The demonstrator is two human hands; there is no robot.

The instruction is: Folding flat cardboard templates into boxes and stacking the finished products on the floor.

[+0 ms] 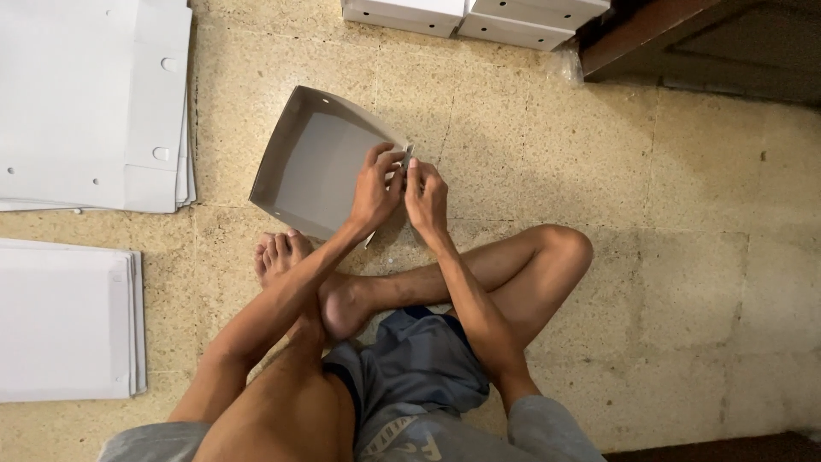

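Observation:
A grey cardboard box (312, 158), partly folded with raised side walls, rests on the floor just past my crossed legs. My left hand (376, 184) and my right hand (426, 195) meet at its right corner. Both pinch the corner flap between fingers and thumbs, pressing it together. The inside of the box is bare.
A stack of flat white cardboard blanks (94, 103) lies at the upper left, another stack (68, 321) at the lower left. Finished white boxes (466, 17) sit at the top edge beside a dark wooden piece of furniture (684, 38). The floor (684, 257) is speckled beige tile.

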